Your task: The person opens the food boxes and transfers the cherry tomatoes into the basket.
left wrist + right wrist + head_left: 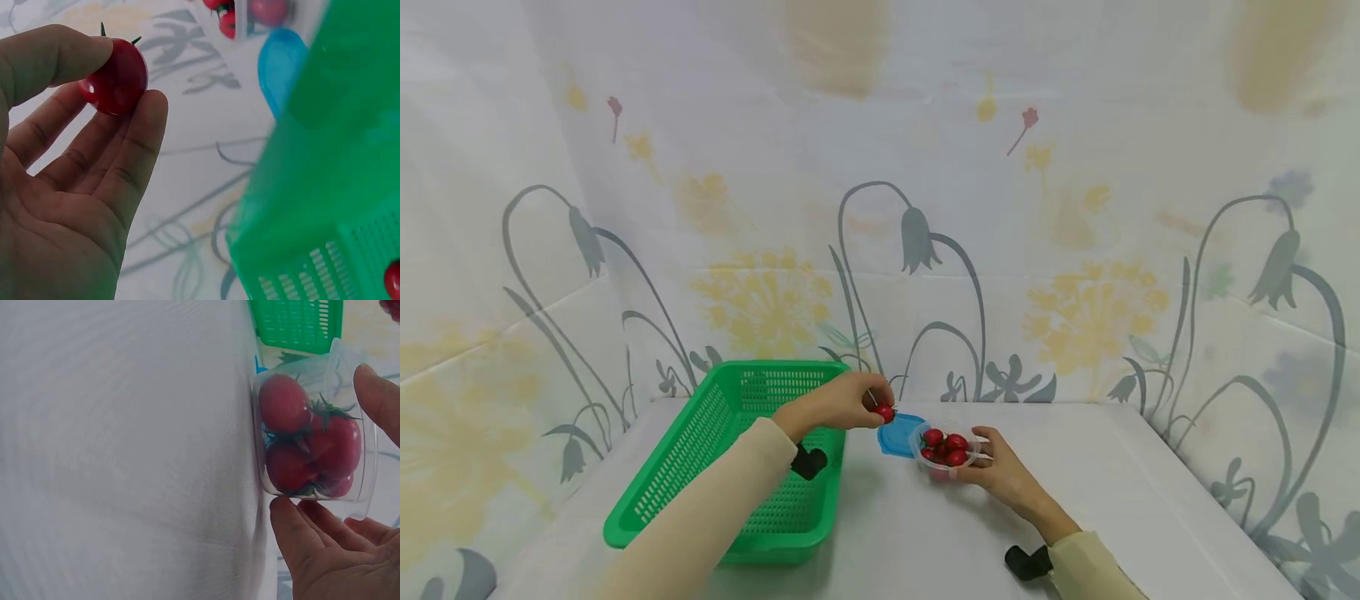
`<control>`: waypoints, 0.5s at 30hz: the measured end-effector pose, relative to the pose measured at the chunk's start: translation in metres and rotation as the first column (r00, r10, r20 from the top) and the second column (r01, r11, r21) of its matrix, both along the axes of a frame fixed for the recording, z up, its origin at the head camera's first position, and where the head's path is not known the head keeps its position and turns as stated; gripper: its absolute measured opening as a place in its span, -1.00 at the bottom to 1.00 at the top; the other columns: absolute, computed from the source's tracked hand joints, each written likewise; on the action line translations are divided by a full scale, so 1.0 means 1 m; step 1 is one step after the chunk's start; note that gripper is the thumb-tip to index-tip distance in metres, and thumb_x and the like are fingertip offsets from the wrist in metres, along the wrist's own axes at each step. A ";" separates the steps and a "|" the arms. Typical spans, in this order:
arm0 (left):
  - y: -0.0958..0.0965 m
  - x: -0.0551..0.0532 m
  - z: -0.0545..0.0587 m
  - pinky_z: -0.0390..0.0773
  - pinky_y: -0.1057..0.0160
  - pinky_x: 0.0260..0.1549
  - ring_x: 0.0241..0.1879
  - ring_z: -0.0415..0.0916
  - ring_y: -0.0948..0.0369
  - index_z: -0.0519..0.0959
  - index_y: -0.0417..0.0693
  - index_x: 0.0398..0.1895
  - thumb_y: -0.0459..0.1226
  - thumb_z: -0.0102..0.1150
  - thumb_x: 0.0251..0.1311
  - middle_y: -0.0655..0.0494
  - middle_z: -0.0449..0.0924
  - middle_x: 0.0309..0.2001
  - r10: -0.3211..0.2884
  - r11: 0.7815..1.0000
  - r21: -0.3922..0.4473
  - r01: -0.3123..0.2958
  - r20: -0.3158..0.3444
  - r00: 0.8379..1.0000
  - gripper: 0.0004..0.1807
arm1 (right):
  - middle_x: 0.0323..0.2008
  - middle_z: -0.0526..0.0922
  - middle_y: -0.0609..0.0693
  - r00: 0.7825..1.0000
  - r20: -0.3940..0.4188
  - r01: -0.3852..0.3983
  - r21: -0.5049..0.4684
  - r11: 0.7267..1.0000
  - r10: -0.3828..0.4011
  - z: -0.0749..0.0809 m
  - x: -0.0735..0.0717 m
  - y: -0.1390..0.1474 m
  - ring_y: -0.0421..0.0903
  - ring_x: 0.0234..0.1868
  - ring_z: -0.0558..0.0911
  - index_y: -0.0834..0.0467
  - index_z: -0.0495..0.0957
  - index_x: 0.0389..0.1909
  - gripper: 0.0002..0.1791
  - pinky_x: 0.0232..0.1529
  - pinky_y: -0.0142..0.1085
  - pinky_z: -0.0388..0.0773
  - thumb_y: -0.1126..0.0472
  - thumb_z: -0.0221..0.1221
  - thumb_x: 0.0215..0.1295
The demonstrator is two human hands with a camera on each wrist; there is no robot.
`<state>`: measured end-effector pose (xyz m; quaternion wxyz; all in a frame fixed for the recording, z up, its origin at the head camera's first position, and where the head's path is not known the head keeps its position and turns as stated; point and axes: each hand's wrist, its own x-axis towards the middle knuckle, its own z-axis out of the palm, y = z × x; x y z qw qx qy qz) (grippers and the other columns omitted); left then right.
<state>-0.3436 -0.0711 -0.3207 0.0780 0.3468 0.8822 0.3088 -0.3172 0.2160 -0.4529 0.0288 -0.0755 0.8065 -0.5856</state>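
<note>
Between the thumb and fingertips of my left hand [838, 402] is a red cherry tomato [119, 78] with a green stem. That hand is raised over the right rim of a green plastic basket [832, 500]. My right hand [1006, 475] grips a small clear plastic container [370, 459] on the table, thumb on one side and fingers on the other. Several cherry tomatoes [334, 445] with green leaves lie inside it. In the left wrist view, another cherry tomato [392, 281] shows within the basket. My left forearm covers part of the basket in the head view.
A blue lid [895, 438] lies on the white table [917, 542] between basket and container, close beside the container. Behind the table hangs a pale cloth [880, 167] printed with flowers, which also runs along both sides.
</note>
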 end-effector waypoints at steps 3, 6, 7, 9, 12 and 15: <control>-0.020 -0.003 -0.001 0.57 0.26 -0.26 -0.28 0.57 0.23 0.56 -0.02 -0.22 -0.37 0.22 0.14 0.17 0.58 -0.27 0.017 1.000 0.016 -0.017 -0.016 1.000 -0.85 | 0.26 0.28 0.33 1.000 0.011 0.002 0.004 1.000 -0.002 0.000 0.001 -0.001 0.18 0.19 0.45 0.25 0.02 0.39 0.02 0.11 0.01 0.45 0.12 0.44 0.00; -0.039 -0.006 -0.004 0.55 0.23 -0.26 -0.29 0.57 0.22 0.55 -0.02 -0.22 -0.38 0.20 0.15 0.17 0.58 -0.27 0.045 0.998 0.036 -0.044 -0.028 0.999 -0.85 | 0.27 0.26 0.34 1.000 0.012 -0.002 0.005 1.000 0.002 0.001 0.002 -0.001 0.18 0.19 0.45 0.26 0.01 0.39 0.01 0.11 0.00 0.45 0.13 0.42 0.02; -0.046 -0.007 -0.005 0.55 0.22 -0.25 -0.28 0.57 0.22 0.55 -0.03 -0.21 -0.38 0.19 0.15 0.16 0.58 -0.27 0.053 0.998 0.047 -0.052 -0.026 0.998 -0.85 | 0.26 0.26 0.34 1.000 0.012 -0.002 0.005 1.000 0.002 0.002 0.003 -0.001 0.18 0.19 0.45 0.26 0.01 0.39 0.01 0.11 -0.01 0.46 0.14 0.42 0.02; -0.058 -0.009 -0.010 0.54 0.19 -0.25 -0.27 0.56 0.20 0.54 -0.06 -0.19 -0.39 0.18 0.16 0.13 0.58 -0.26 0.079 0.995 0.066 -0.078 -0.017 0.997 -0.84 | 0.26 0.27 0.34 1.000 0.010 0.001 0.004 1.000 -0.001 0.004 0.004 -0.001 0.17 0.18 0.45 0.26 0.01 0.38 0.00 0.10 -0.03 0.47 0.15 0.42 0.03; -0.075 -0.010 -0.016 0.53 0.17 -0.24 -0.26 0.54 0.19 0.54 -0.11 -0.17 -0.41 0.19 0.16 0.10 0.58 -0.24 0.119 0.990 0.081 -0.118 -0.008 0.993 -0.82 | 0.25 0.28 0.34 1.000 0.008 -0.001 0.003 1.000 0.001 0.006 0.005 -0.002 0.16 0.17 0.46 0.27 0.02 0.38 -0.01 0.10 -0.04 0.47 0.16 0.42 0.03; -0.087 -0.014 -0.025 0.52 0.15 -0.23 -0.27 0.52 0.19 0.54 -0.14 -0.17 -0.43 0.20 0.15 0.08 0.59 -0.25 0.139 0.988 0.072 -0.138 -0.015 0.990 -0.82 | 0.25 0.28 0.33 1.000 0.009 -0.004 0.008 1.000 0.004 0.006 0.005 -0.002 0.15 0.16 0.46 0.26 0.02 0.38 -0.01 0.10 -0.03 0.47 0.15 0.41 0.04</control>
